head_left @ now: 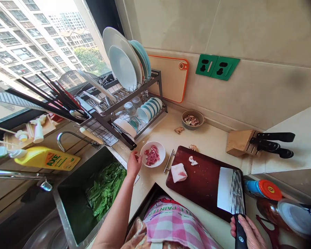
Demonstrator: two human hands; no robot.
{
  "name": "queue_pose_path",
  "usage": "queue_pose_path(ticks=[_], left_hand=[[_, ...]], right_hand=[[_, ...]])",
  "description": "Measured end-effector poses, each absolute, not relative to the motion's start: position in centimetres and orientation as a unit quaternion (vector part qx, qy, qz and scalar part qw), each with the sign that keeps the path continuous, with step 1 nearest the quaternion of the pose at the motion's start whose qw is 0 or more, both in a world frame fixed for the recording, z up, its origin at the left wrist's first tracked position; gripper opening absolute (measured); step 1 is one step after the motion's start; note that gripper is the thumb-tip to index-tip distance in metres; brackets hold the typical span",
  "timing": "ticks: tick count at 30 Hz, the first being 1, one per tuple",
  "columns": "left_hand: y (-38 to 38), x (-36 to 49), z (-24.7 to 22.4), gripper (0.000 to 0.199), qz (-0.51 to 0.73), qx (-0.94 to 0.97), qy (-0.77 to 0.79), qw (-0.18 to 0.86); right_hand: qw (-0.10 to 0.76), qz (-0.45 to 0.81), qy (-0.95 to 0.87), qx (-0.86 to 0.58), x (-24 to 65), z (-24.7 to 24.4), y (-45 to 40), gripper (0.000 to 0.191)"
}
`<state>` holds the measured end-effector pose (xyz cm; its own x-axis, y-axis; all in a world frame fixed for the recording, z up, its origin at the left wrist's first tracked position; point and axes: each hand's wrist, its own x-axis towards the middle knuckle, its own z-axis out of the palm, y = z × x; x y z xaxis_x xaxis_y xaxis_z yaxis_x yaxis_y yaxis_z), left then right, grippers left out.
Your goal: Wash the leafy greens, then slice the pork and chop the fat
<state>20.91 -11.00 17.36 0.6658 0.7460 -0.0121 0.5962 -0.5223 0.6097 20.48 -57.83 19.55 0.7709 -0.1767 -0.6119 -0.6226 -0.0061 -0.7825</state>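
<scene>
My left hand [134, 164] is at the left rim of a small white bowl [160, 148], its fingers curled against the edge. Cut pieces of red meat [152, 155] lie inside the bowl, which rests on the counter. In my right hand [248, 231] is the black handle of a cleaver [226, 188]; its broad blade lies flat over the right end of a dark red cutting board [202, 183]. A block of pale, fatty meat [178, 173] sits at the board's left, with a small white scrap [193, 160] behind it.
Leafy greens [106, 190] fill part of the sink [69, 204] at left. A dish rack [134, 100] with plates stands behind it. Ginger pieces [179, 130] and a small basket [193, 119] are at the back. A knife block [239, 142] and jars [269, 190] stand at right.
</scene>
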Motion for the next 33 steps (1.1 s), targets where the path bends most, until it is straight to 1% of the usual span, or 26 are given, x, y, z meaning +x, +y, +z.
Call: queue_pose_path(ticks=[2,4,6,8,9,11,14,16,18,22,24,25,27,30,33], left_hand=[[-10.6,20.4,16.6,0.046,0.084,0.833,0.424,0.344],[-10.5,19.9,16.1,0.048,0.057,0.809,0.439,0.388],[-10.7,19.7,16.2,0.048,0.075,0.813,0.440,0.373],[-11.8,19.9,16.9,0.044,0.125,0.845,0.412,0.318],[-12.7,20.3,17.4,0.040,0.144,0.863,0.380,0.298],[-15.3,21.3,18.4,0.031,0.145,0.900,0.282,0.300],[-20.2,23.2,19.7,0.020,0.078,0.936,0.112,0.324],[-22.8,24.1,19.9,0.021,0.047,0.948,0.050,0.312],[-24.4,24.5,19.6,0.030,0.016,0.956,0.022,0.291],[-25.4,24.3,18.5,0.066,-0.062,0.970,0.031,0.232],[-25.7,24.2,18.1,0.070,-0.079,0.975,0.045,0.202],[-26.0,24.2,18.1,0.067,-0.079,0.978,0.049,0.189],[-26.5,24.2,18.1,0.056,-0.072,0.982,0.042,0.169],[-27.4,24.0,18.1,0.042,-0.061,0.985,0.027,0.159],[-28.0,23.7,18.0,0.041,-0.065,0.983,0.052,0.165]], right_hand=[[0.659,0.191,0.318,-0.655,20.2,19.9,-57.7,0.038],[0.682,0.192,0.326,-0.626,20.0,20.3,-57.4,0.039],[0.695,0.176,0.322,-0.618,19.8,20.7,-57.1,0.039],[0.695,0.165,0.321,-0.622,19.7,21.1,-56.8,0.039],[0.692,0.163,0.322,-0.626,19.6,21.2,-56.8,0.039],[0.687,0.167,0.318,-0.632,19.4,21.2,-56.9,0.039],[0.678,0.185,0.308,-0.642,18.9,21.1,-57.2,0.037],[0.673,0.193,0.305,-0.646,18.4,20.9,-57.5,0.036],[0.671,0.197,0.310,-0.644,17.9,20.7,-57.8,0.036],[0.667,0.197,0.324,-0.641,16.9,20.7,-58.1,0.040],[0.661,0.195,0.319,-0.651,16.6,20.6,-58.1,0.041],[0.656,0.194,0.313,-0.659,16.4,20.4,-58.2,0.041],[0.641,0.186,0.298,-0.682,16.2,19.7,-58.5,0.045],[0.593,0.170,0.273,-0.738,15.9,18.4,-59.3,0.054],[0.534,0.157,0.232,-0.798,15.8,17.6,-60.2,0.056]])
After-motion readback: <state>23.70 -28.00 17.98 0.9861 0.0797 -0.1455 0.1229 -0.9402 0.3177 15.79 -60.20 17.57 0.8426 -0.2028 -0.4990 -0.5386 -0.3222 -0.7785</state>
